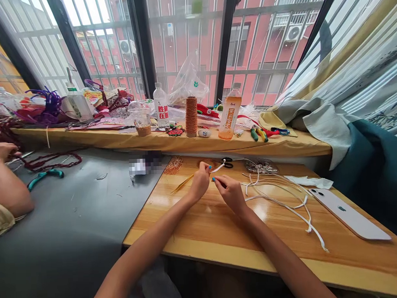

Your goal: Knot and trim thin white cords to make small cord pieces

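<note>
My left hand [199, 183] is closed in a pinch above the wooden table. From its fingertips a short white cord [219, 167] sticks out toward the upper right. Close beside it, my right hand [231, 193] is also pinched; whatever lies between its fingertips is too small to make out. Thin yellow strands [183, 184] show just left of my left hand, and I cannot tell whether it holds them. Black-handled scissors [228, 162] lie behind the hands. Several long white cords [285, 202] loop across the table to the right of my right hand.
A phone [347, 213] lies at the right, near a clear box of small pieces [261, 166]. Copper-coloured wire [174, 165] sits at the back left. The ledge holds a thread spool [191, 116], bottles and pliers [259, 134]. Another person's arm [7, 181] is at the left.
</note>
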`<state>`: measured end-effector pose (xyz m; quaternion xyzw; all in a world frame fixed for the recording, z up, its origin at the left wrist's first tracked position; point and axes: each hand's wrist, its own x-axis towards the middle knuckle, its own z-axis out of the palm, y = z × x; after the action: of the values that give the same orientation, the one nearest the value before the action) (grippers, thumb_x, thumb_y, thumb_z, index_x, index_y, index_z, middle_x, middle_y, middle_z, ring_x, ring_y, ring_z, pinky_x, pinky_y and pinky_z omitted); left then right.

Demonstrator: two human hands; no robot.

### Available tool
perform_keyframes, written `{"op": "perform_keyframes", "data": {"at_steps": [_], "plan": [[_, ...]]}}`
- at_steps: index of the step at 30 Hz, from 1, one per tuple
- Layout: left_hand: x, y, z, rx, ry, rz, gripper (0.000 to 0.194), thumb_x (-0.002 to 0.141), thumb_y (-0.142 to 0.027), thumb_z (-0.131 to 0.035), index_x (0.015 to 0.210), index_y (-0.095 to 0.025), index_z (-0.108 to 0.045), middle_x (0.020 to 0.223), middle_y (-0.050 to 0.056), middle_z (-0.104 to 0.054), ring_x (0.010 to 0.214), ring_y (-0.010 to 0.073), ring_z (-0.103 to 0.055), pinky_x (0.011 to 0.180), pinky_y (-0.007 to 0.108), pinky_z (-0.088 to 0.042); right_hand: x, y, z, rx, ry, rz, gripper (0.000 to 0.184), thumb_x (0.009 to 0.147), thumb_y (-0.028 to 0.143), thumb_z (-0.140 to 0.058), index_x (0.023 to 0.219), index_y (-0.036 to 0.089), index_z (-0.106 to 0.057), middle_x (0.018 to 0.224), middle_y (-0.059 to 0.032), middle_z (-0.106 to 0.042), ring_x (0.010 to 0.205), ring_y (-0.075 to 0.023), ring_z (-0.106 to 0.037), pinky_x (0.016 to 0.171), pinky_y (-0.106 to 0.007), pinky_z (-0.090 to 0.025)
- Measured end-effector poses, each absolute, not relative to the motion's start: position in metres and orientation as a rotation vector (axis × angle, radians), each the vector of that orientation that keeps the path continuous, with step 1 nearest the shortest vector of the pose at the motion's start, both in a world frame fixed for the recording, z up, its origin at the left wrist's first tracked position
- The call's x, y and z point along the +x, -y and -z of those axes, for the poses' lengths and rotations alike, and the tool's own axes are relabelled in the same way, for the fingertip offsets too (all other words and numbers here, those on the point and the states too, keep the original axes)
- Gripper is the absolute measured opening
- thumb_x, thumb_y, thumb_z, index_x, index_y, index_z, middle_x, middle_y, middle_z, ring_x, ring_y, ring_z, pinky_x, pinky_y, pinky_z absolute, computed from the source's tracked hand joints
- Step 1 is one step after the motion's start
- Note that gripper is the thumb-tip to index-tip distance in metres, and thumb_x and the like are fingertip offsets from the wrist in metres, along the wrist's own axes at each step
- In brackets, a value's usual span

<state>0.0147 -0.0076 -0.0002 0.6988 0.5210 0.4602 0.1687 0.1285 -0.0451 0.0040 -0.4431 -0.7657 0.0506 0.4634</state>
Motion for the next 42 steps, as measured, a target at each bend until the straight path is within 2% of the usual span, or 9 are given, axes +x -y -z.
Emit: {"op": "perform_keyframes", "data": {"at_steps": [5,10,16,21,28,33,39,42], "plan": [[0.013,0.008,-0.004,1.756,-1.225,-1.378,0.014,0.084,-0.026,-0.032,0.078,-0.017,-0.041,0.056,-0.005,-0.043,0.050,0.0079,-0.041,0.049,0.018,-0.032,0.131,0.038,0.005,-1.039,2.033,-0.197,0.026,0.081,0.022,-0.042,0.068,0.017,-0.064,0.061,-0.0037,-0.058,0.056,-0.0128,-0.051,0.054,-0.023,-0.037],[0.013,0.005,0.000,1.784,-0.953,-1.274,0.015,0.082,-0.027,-0.035,0.071,-0.017,-0.041,0.056,-0.005,-0.040,0.050,0.0064,-0.038,0.049,0.016,-0.032,0.145,0.021,0.006,-1.031,1.983,-0.311,0.021,0.079,0.025,-0.048,0.079,0.016,-0.067,0.069,-0.0047,-0.063,0.058,-0.0132,-0.055,0.054,-0.022,-0.039],[0.011,0.004,0.005,2.221,-1.210,-1.001,0.013,0.082,-0.019,-0.034,0.075,-0.017,-0.044,0.056,-0.003,-0.046,0.051,0.0087,-0.041,0.051,0.019,-0.029,0.167,0.010,0.014,-1.162,2.140,0.108,0.024,0.081,0.026,-0.045,0.085,0.019,-0.067,0.081,-0.0071,-0.066,0.071,-0.0163,-0.059,0.060,-0.024,-0.039],[0.013,0.006,0.008,2.374,-1.424,-0.864,0.017,0.085,-0.025,-0.030,0.089,-0.017,-0.044,0.069,0.005,-0.059,0.060,0.0151,-0.053,0.053,0.022,-0.032,0.167,0.014,0.018,-1.213,2.168,0.504,0.027,0.084,0.026,-0.042,0.082,0.017,-0.067,0.078,-0.0068,-0.066,0.068,-0.0151,-0.058,0.058,-0.023,-0.035],[0.013,0.004,0.009,2.355,-1.410,-0.787,0.013,0.085,-0.022,-0.030,0.089,-0.017,-0.042,0.079,0.008,-0.062,0.066,0.0167,-0.055,0.056,0.023,-0.035,0.164,0.019,0.015,-1.138,2.112,0.672,0.029,0.084,0.025,-0.042,0.069,0.018,-0.065,0.070,-0.0032,-0.065,0.062,-0.0121,-0.055,0.056,-0.023,-0.031],[0.014,0.002,0.009,2.250,-1.385,-0.743,0.016,0.085,-0.025,-0.028,0.079,-0.017,-0.040,0.067,0.003,-0.056,0.055,0.0128,-0.047,0.051,0.022,-0.031,0.163,0.020,0.013,-1.140,2.105,0.747,0.029,0.084,0.024,-0.043,0.064,0.017,-0.063,0.067,-0.0028,-0.063,0.059,-0.0119,-0.052,0.057,-0.024,-0.029],[0.015,0.006,0.006,2.178,-1.226,-0.769,0.019,0.085,-0.024,-0.026,0.074,-0.017,-0.039,0.061,-0.001,-0.048,0.053,0.0099,-0.042,0.051,0.020,-0.031,0.164,0.021,0.011,-1.175,2.111,0.668,0.030,0.083,0.024,-0.042,0.063,0.016,-0.062,0.065,-0.0035,-0.060,0.059,-0.0125,-0.051,0.056,-0.024,-0.029],[0.013,0.007,0.004,2.246,-1.265,-0.782,0.020,0.086,-0.026,-0.025,0.080,-0.017,-0.042,0.064,0.000,-0.051,0.056,0.0113,-0.046,0.054,0.021,-0.033,0.165,0.022,0.005,-1.233,2.055,0.439,0.026,0.084,0.026,-0.040,0.078,0.018,-0.064,0.072,-0.0044,-0.058,0.062,-0.0126,-0.050,0.055,-0.023,-0.031]]}}
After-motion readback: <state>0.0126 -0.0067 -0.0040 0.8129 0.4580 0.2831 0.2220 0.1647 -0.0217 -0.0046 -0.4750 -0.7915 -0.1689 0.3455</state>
